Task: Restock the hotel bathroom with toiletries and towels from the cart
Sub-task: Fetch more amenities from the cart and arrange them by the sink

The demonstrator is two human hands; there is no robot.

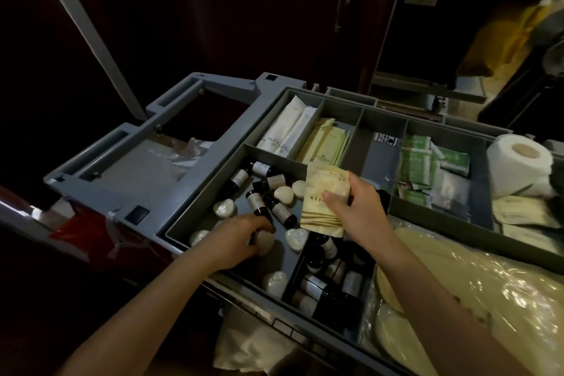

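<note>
left hand [241, 238]: from my feed, the fingers are curled down round a wrapped soap [266, 243] in the near-left compartment of the cart tray [210, 183]
right hand [357, 207]: thumb and fingers pinch a pale yellow sachet [323, 201], held just above the tray's middle
bottles [282, 212]: small dark ones, loose in that same near-left compartment
toilet roll [518, 162]: standing at the tray's far-right end

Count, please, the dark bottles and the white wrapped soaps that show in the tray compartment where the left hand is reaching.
Dark bottles: 5
White wrapped soaps: 7, counting the one under the left hand
Total: 12 in view; that hand may hide more.
</note>
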